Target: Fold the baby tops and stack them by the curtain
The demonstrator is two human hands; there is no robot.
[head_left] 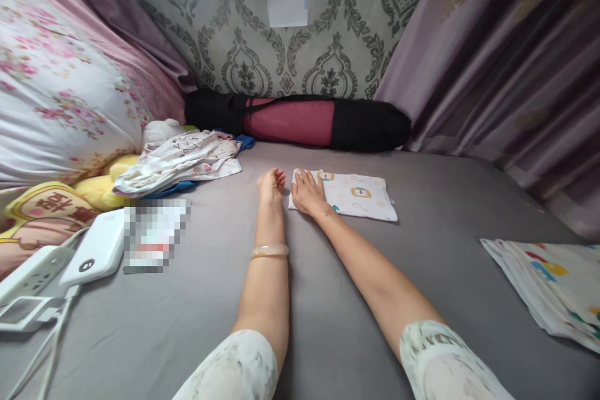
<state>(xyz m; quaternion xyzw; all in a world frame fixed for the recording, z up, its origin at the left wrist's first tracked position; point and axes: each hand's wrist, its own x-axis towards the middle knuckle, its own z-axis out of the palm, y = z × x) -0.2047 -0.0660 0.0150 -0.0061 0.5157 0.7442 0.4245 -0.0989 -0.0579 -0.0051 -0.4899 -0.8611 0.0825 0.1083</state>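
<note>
A small folded white cloth (pixel 344 197) with orange lion-like prints lies flat on the grey sheet in front of me. My right hand (pixel 307 192) rests palm down on its left end, fingers stretched out and holding nothing. Just left of the cloth, apart from it, is my left hand (pixel 272 186). It lies on its side on the sheet with the fingers curled inward, and I see nothing in them. A pale bangle (pixel 270 251) circles my left forearm.
Crumpled printed clothes (pixel 185 159) lie at the left, near a yellow plush (pixel 96 190). Closer are a white power bank (pixel 96 249), a power strip (pixel 30 275) and cables. A black and pink bag (pixel 290 122) lies along the wall. Folded white cloths (pixel 553 287) sit at right.
</note>
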